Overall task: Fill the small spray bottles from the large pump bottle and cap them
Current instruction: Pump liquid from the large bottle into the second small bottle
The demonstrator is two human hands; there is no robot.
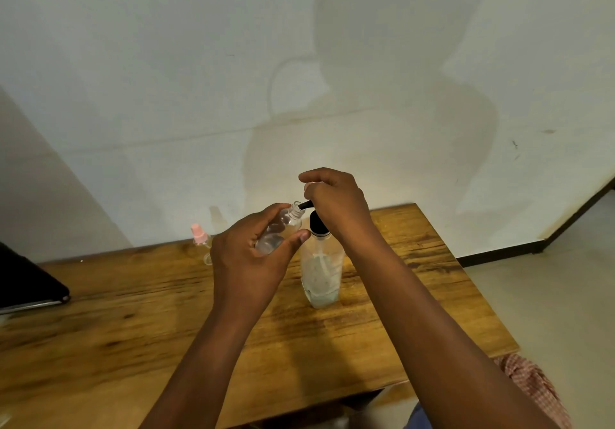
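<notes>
at the bottom of the frame two bare forearms are seen reaching up over the brown wood-grain table [100, 329], which fills the lower half of the picture. at the lower right corner a patch of pink checked cloth [532, 385] is glimpsed past the table edge.

just left of the frame's centre the left hand [246, 259] is curled round the small clear plastic spray bottle [278, 234], thumb on one side and fingers on the other. the bottle is held off the table and tilted so that its open, uncapped neck is brought up against the black spout; this looks to be done so that the liquid is caught directly.

just right of it the large clear pump bottle with a black pump head [321, 262] is stood upright on the table, a little pale liquid being seen in its bottom. the right hand [336, 202] is placed on top of the pump, fingers bent down over the head, apparently so it can be pressed while the bottle is steadied by its own base. whether the head is gripped or only pressed cannot be told.

further back, half hidden behind the left hand, a second small clear bottle with a pink spray cap [200, 236] is set near the table's far edge, by the pale wall [199, 62]. at the left edge a dark flat object [26, 282] lies on the table.
</notes>
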